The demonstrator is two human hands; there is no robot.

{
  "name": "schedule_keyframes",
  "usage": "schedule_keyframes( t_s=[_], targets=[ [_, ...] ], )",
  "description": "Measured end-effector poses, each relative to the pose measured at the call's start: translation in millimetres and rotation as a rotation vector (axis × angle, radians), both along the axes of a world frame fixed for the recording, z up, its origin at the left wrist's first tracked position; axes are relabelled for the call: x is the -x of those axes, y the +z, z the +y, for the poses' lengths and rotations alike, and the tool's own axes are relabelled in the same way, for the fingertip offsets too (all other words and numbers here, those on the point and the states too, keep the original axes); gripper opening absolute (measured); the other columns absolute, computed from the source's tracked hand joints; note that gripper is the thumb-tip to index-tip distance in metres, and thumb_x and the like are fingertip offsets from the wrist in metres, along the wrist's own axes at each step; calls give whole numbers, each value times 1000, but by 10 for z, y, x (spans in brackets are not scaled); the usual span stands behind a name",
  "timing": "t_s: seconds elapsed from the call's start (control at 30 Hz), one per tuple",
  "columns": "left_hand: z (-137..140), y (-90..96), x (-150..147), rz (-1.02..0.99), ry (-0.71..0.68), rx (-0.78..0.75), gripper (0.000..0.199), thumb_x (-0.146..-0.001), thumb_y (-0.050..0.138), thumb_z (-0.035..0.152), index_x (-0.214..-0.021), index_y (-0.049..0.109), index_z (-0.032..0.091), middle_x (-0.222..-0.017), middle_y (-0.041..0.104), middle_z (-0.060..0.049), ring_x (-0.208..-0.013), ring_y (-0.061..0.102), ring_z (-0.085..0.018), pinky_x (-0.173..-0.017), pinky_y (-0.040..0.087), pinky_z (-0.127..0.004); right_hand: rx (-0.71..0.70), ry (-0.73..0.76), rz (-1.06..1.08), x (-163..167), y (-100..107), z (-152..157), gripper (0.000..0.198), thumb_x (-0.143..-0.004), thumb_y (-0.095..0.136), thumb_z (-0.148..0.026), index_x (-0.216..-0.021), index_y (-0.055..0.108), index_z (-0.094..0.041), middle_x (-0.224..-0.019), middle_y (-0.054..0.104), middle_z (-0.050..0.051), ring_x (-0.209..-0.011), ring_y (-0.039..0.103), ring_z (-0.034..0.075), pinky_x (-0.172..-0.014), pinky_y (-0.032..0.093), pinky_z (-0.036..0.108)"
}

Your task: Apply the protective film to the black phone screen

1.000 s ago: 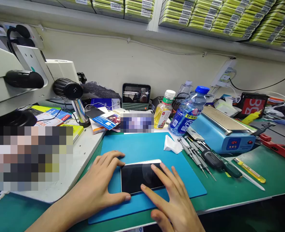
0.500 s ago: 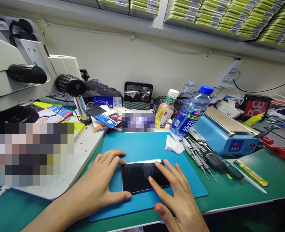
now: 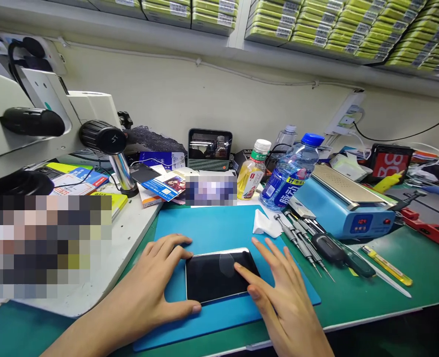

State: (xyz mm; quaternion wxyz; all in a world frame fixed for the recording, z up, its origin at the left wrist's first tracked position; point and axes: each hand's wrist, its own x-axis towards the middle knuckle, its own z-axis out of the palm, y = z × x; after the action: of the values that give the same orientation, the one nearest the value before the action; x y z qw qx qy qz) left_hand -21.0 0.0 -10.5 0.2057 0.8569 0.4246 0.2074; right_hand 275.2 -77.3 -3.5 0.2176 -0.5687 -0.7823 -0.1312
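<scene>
A black-screened smartphone (image 3: pixel 210 282) lies flat on a blue mat (image 3: pixel 204 220), its glass showing a pale rounded patch near the right half. My left hand (image 3: pixel 154 280) steadies the phone's left end, thumb at the near corner and index finger at the far corner. Over the right end is my right hand (image 3: pixel 284 297), fingers spread, with the index fingertip on or just above the glass beside the pale patch. No object is seen in the right hand. The phone's right end is partly covered by that hand.
Right of the mat lie several screwdrivers (image 3: pixel 297 240), a white tissue (image 3: pixel 266 224) and a yellow cutter (image 3: pixel 386 265). Behind stand a blue-capped bottle (image 3: pixel 291 173), a yellow drink bottle (image 3: pixel 251 173) and a blue heating plate (image 3: pixel 353 201). A microscope stand (image 3: pixel 124 173) rises at left.
My right hand has shifted slightly right and down across the screen; its middle finger has lifted off the phone's far edge. My left hand keeps its hold. The view has shifted slightly.
</scene>
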Motion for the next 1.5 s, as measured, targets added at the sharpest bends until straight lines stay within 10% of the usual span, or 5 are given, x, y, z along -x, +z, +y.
schedule_keyframes(
  t_s=[0.23,0.57,0.87,1.03,1.5],
  targets=[
    [4,22,-14,5,2,18,62,-82,81,66,-130,63,32,-156,52,-8,-140,49,-39,-114,45,-58,-38,140,-108,229,-45,-85,57,-106,49,-56,-148,63,-18,-170,40,11,-159,34,36,-125,40,59],
    [-7,75,-21,-17,-18,-2,56,-85,81,61,-128,64,29,-153,54,-9,-139,51,-38,-112,47,-54,42,18,38,-15,22,23,36,-109,48,-44,-139,69,-42,-173,35,-4,-157,37,35,-125,34,69],
    [9,121,-30,26,-45,20,57,-87,80,61,-130,59,30,-155,52,-8,-143,48,-37,-115,42,-58,40,266,-21,268,-18,-89,57,-105,55,-51,-150,59,-16,-172,37,10,-161,29,33,-133,23,57],
    [2,103,-21,27,-40,4,56,-88,79,61,-130,58,30,-155,51,-8,-144,47,-37,-115,42,-57,82,151,23,131,15,-6,43,-106,54,-46,-148,62,-37,-175,31,1,-160,32,36,-127,29,68],
    [-2,84,-8,41,-47,-25,57,-88,78,62,-130,58,30,-155,52,-8,-143,48,-37,-114,45,-58,-9,200,254,215,61,-136,28,-107,56,-29,-133,64,-24,-133,74,3,-138,61,19,-127,40,42]
  ],
)
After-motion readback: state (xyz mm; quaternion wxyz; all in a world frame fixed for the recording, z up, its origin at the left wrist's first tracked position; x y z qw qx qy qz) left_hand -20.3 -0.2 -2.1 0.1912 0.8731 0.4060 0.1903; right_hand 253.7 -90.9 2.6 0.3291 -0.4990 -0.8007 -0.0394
